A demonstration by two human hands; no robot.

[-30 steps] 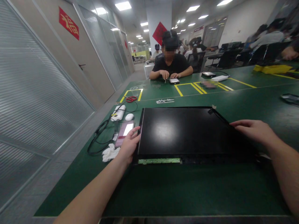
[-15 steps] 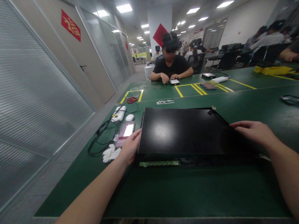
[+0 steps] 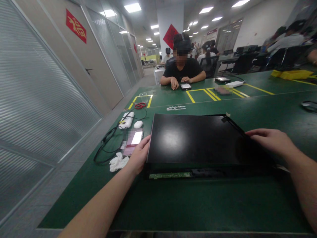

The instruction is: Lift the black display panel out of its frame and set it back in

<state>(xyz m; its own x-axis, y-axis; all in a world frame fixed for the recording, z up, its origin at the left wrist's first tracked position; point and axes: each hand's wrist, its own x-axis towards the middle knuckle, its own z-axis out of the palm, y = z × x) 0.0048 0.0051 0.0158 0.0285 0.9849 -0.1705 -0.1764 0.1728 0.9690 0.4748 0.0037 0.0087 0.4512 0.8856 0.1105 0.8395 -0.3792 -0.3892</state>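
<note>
A glossy black display panel (image 3: 195, 138) lies in front of me, slightly askew over a black frame (image 3: 235, 124). My left hand (image 3: 140, 153) grips the panel's left edge, its thumb along the side and the other fingers hidden beneath. On the opposite side my right hand (image 3: 274, 140) is closed at the right edge, with its fingertips partly hidden behind the rim. Along the near side, below the panel's front edge, a green circuit board strip (image 3: 169, 175) shows in the frame.
Left of the panel lie a phone (image 3: 133, 141), crumpled tissue (image 3: 119, 162), a white round case (image 3: 138, 124), a white power strip (image 3: 126, 120), black cables (image 3: 104, 145) and red scissors (image 3: 140, 105). White strips (image 3: 175, 107) lie beyond. A person (image 3: 183, 69) sits across the green table (image 3: 198, 205).
Both hands stay at the panel's edges. The front edge of the panel and the circuit board strip have shifted very slightly; the camera view has moved a little.
</note>
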